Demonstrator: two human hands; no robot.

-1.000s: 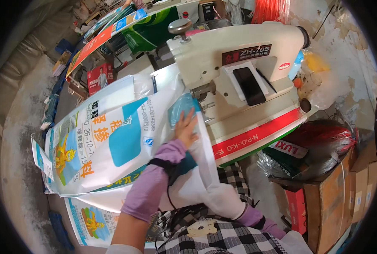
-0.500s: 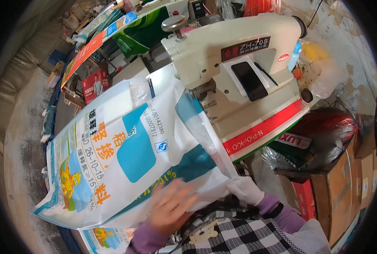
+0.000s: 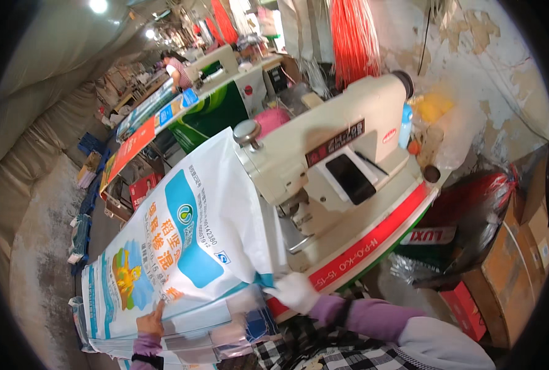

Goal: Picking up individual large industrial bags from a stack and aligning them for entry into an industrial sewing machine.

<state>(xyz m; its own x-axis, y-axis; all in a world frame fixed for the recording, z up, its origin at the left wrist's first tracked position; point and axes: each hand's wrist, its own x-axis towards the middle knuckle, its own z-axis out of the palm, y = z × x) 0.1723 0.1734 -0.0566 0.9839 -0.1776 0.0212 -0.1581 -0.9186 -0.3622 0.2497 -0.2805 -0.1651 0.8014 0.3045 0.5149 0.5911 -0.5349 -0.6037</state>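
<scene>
— Where is the bag right now?

— The printed woven bag (image 3: 182,246) lies flat to the left of the sewing machine (image 3: 323,166), on top of a stack of similar bags, with its near right corner just under the machine's head. My left hand (image 3: 151,322) rests on the bag's near left edge, well left of the machine. The fingers are mostly curled together, one pointing out flat onto the printed face; it presses rather than grips, as far as I can see.

— And your right?

— My right hand (image 3: 294,290), in a white glove, sits at the bag's corner just in front of the machine, by the red-striped edge of the bench (image 3: 373,243). The fingers look closed on that corner, though the glove hides the exact pinch.

— How do I do this step well?

— I judge it best to keep the edge square to the machine, hold the far end flat with the left so the bag cannot skew, and keep the right fingertips clear of the needle area.
</scene>
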